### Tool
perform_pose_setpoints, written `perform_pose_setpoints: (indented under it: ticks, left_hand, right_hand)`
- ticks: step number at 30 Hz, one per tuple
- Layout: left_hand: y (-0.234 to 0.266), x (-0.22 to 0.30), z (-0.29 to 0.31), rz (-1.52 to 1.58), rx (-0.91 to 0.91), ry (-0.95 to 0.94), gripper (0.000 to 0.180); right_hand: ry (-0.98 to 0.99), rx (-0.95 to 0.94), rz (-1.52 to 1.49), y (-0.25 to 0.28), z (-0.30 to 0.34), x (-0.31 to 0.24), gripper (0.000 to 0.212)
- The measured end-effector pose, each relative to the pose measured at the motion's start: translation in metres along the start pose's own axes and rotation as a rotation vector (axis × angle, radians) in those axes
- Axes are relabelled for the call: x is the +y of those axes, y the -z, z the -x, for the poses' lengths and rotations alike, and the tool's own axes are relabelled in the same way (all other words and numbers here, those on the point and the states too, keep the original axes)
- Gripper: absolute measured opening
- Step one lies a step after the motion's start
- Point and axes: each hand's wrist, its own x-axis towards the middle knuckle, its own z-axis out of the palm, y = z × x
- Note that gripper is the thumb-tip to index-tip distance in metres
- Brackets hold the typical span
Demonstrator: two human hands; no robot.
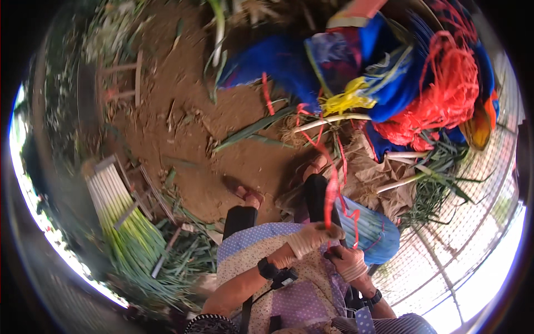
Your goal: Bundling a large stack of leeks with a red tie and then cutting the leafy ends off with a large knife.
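Pinching red ribbon (pixel 331 197) in left grip (pixel 312 239), right grip's (pixel 349 263) hold unclear, leeks (pixel 125 236) in rack (pixel 127 215)

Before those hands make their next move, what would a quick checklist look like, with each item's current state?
1. Left grip on the red strap: ok, the strap runs down to its fingers.
2. Right grip holding something: cannot tell; its fingers hide what is inside.
3. Strap straight and free of loops: not ok, it curls loosely near the hands.
4. Red strap heap untangled: not ok, its strands are jumbled.
5. Leek bundle at the left lying together: ok, its pale stalks are lined up side by side.
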Motion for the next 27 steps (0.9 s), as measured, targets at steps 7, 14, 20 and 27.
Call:
perform_pose_setpoints:
  ticks: [7, 14, 20, 27]
  left_hand:
    - [0.116, 0.018, 0.122, 0.673, 0.364, -0.482, 0.018]
    - [0.288, -0.059, 0.246, 0.967, 0.773, -0.918, 0.022]
    - [0.352, -0.135, 0.302, 1.204, 1.143, -0.932, 0.027]
    - [0.282, -0.173, 0.295, 1.317, 1.112, -0.585, 0.023]
  right_hand:
    - [-0.133, -0.090, -0.002, -0.036, 0.002, -0.081, 0.033]
    - [-0.563, -0.106, -0.071, -0.033, -0.016, -0.175, 0.017]
    - [-0.680, 0.214, -0.339, 0.016, -0.041, -0.154, 0.011]
    - [-0.435, 0.326, -0.165, 0.033, -0.093, -0.137, 0.023]
